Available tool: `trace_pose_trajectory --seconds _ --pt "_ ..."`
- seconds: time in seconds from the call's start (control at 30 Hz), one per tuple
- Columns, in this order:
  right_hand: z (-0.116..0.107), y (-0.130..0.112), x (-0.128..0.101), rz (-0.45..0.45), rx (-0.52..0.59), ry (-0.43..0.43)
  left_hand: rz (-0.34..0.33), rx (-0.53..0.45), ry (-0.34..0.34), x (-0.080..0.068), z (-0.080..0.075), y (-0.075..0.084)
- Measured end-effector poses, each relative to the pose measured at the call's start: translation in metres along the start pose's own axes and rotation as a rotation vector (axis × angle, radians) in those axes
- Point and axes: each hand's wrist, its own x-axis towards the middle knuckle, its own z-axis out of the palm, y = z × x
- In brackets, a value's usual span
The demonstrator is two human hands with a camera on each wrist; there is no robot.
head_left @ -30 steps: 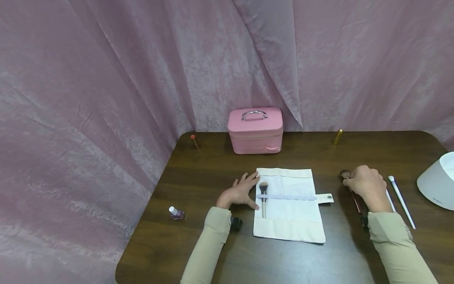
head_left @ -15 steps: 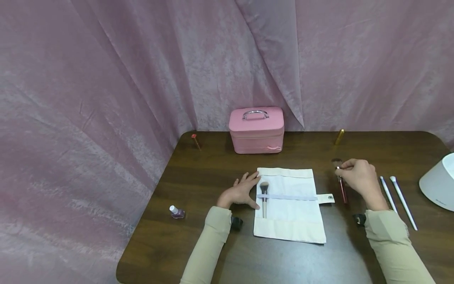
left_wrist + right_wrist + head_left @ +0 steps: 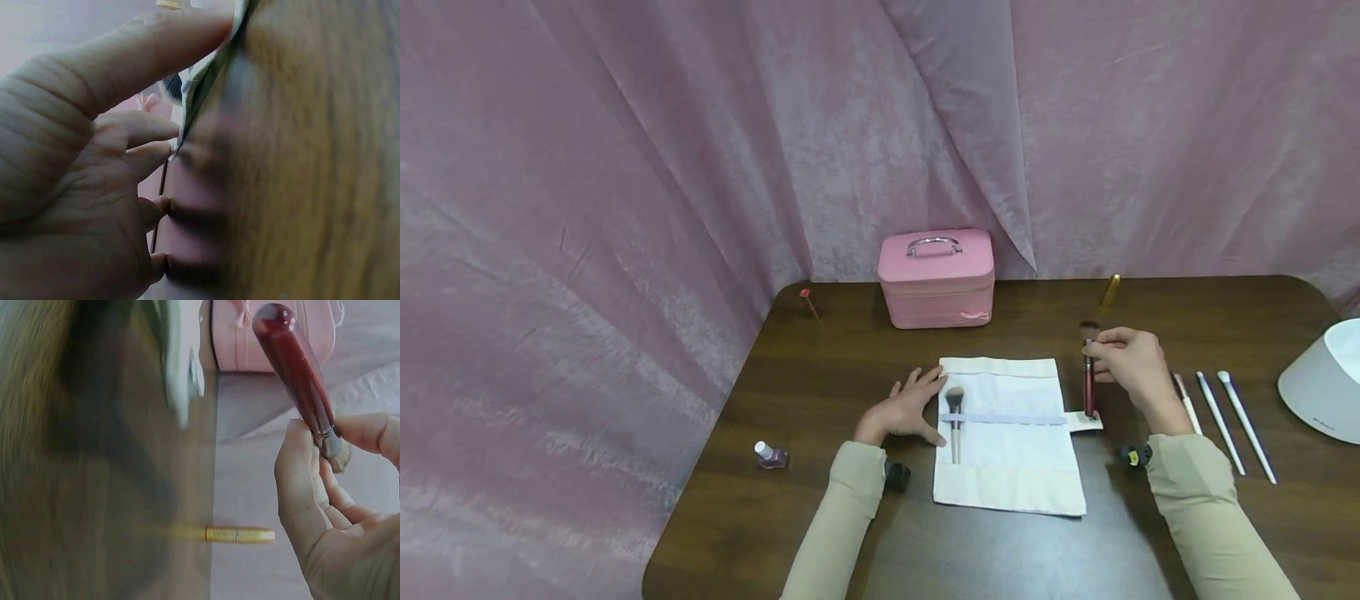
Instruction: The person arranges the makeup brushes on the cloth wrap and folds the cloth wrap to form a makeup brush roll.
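My right hand point(image 3: 1131, 367) pinches a makeup brush with a red handle point(image 3: 1088, 387) near its ferrule, bristles pointing up. In the right wrist view the brush point(image 3: 299, 375) is held off the table, between thumb and fingers. In the head view its handle end overlaps the snap tab point(image 3: 1084, 422) of a white cloth brush roll point(image 3: 1011, 483). The roll lies unrolled, with one dark-bristled makeup brush point(image 3: 955, 402) tucked under its elastic band at the left. My left hand point(image 3: 904, 410) rests with fingers spread at the roll's left edge, thumb and fingertips on the cloth.
Three white-handled brushes point(image 3: 1221, 423) lie right of my right hand, before a white rounded container point(image 3: 1326, 383). At the back stand a pink case point(image 3: 936, 279), a gold tube point(image 3: 1111, 290) and a red-capped tube point(image 3: 809, 304). A nail polish bottle point(image 3: 771, 455) lies at left.
My right hand has lifted the red-handled brush from the table's right side and carried it left to the roll's tab. A third white-handled brush now shows. The left hand stays put.
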Motion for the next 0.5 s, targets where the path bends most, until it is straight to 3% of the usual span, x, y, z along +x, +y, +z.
trace_pose_trajectory --seconds 0.27,0.5 --pt "0.017 -0.005 0.005 0.005 0.135 -0.036 0.005 -0.021 0.003 -0.001 0.0 0.001" --pt "0.03 -0.01 0.01 0.01 0.188 -0.006 0.005 -0.018 -0.003 -0.001 -0.002 0.002"
